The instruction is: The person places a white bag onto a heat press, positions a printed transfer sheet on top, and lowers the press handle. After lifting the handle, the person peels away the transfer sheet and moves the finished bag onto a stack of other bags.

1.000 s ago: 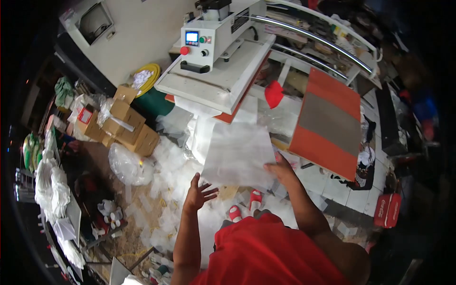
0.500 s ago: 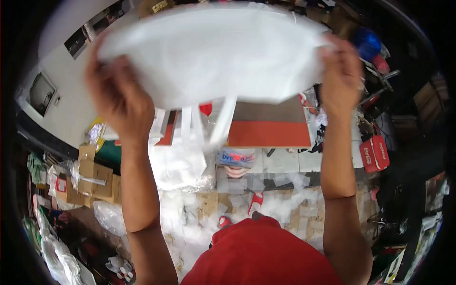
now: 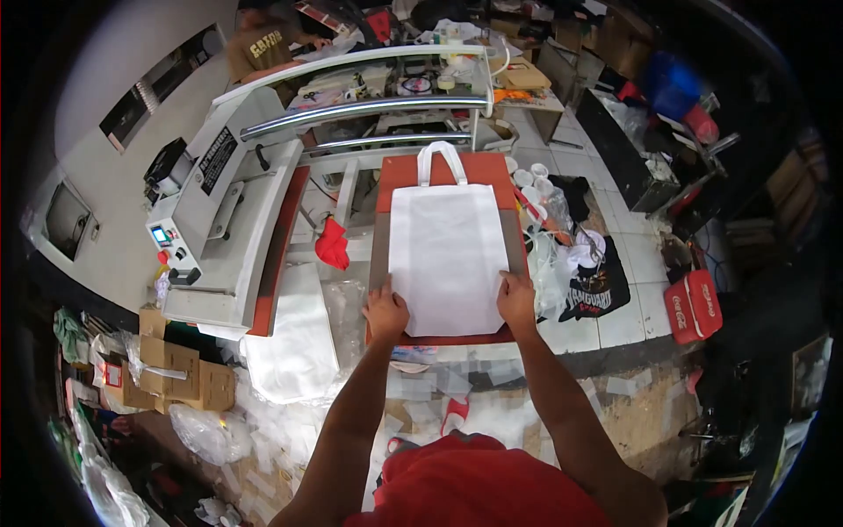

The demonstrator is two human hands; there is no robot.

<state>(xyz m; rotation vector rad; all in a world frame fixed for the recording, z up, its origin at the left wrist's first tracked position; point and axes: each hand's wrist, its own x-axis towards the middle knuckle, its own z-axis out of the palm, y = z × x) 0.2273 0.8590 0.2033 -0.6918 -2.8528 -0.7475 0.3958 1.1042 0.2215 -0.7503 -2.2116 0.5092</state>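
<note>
A white tote bag (image 3: 448, 255) lies flat on the red-edged platen (image 3: 382, 195), its handles pointing away from me. At the bag's lower left edge, my left hand (image 3: 386, 312) is closed, with the edge between thumb and fingers. My right hand (image 3: 516, 303) pinches the opposite side at about the same height. To the left stands a heat press (image 3: 206, 237) with its upper plate swung aside from the platen. Below that plate, a stack of white bags (image 3: 294, 342) sits by clear plastic.
Metal rails (image 3: 369, 114) cross behind the platen. A person (image 3: 268, 53) works at the far table. Cardboard boxes (image 3: 171, 364) are at left, plastic bags and cups (image 3: 544, 193) at right, and a red cooler bag (image 3: 694, 294) farther right. Paper scraps (image 3: 452, 382) litter the floor.
The white bag has come down from in front of my face, where both hands held it up, onto the platen. My hands have lowered and moved closer together.
</note>
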